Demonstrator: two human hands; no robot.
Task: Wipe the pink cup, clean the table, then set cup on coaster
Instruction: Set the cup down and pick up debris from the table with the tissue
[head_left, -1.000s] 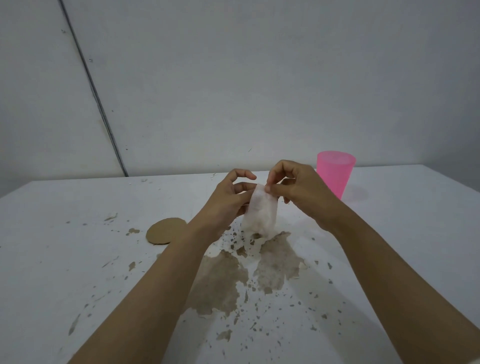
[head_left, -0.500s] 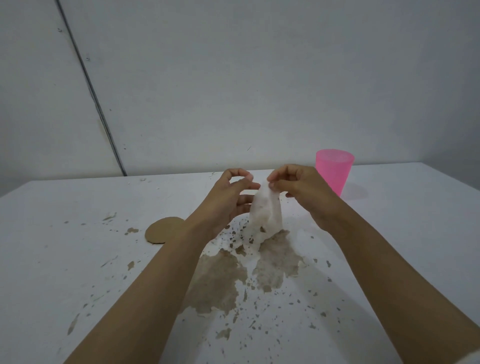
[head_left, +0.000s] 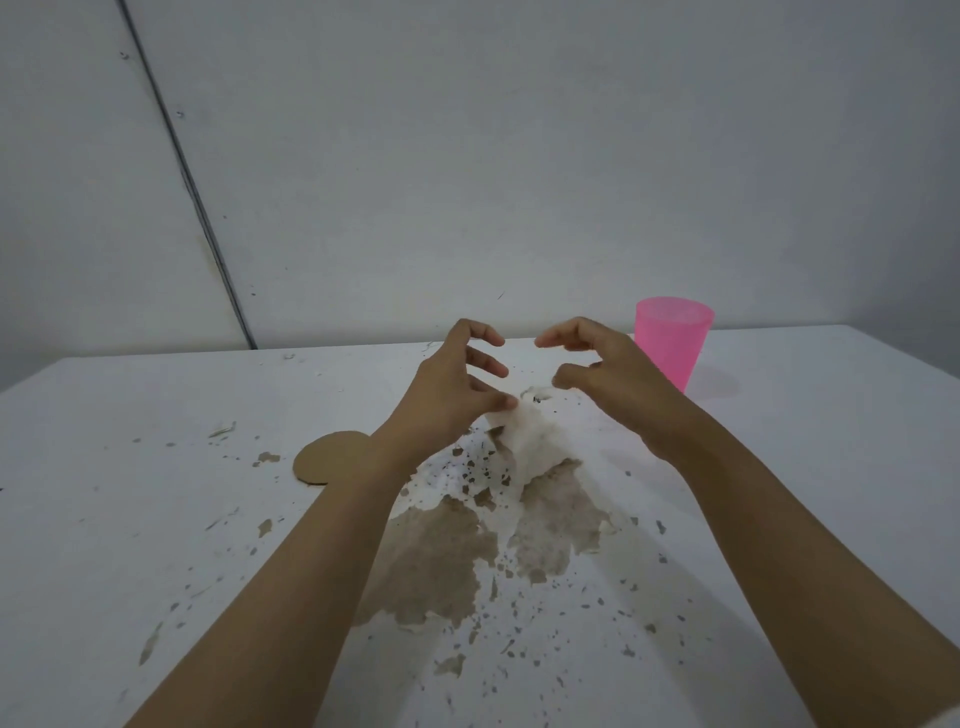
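The coaster (head_left: 330, 464), a flat brown disc, lay on the white table (head_left: 104, 467) at the left, partly hidden behind the left forearm. Just right of it the left hand (head_left: 452, 395) hovered above the table, fingers curled and spread apart; its thumb tip touched the upper edge of the tissue (head_left: 530, 447), though whether it pinched the tissue could not be told. The white, crumpled tissue rested on the table between the two hands, its near edge at a large brown patch (head_left: 441, 561) where the surface was peeled or stained. The right hand (head_left: 613, 379) hung above the tissue, fingers apart, holding nothing. The cup (head_left: 672, 340) stood upright at the far right, just behind that hand.
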